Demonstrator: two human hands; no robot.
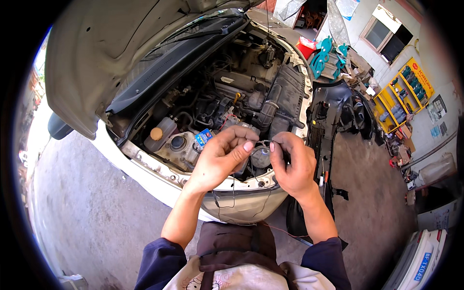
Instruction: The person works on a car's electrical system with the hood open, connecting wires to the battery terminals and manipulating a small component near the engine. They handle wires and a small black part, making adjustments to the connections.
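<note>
Over the front corner of a white car, both my hands are raised close together. My left hand pinches one end of a thin dark wire between thumb and fingers. The other end of that short stretch sits in the pinch of my right hand. Thin black leads hang below my hands across the headlight. Beneath them lies the open engine bay, with a blue packet by my left hand and a black air filter housing beyond my right.
The raised bonnet arches over the upper left. A coolant tank with a tan cap stands in the bay. At right, the removed black bumper lies on the floor near a screwdriver. A yellow rack stands against the wall.
</note>
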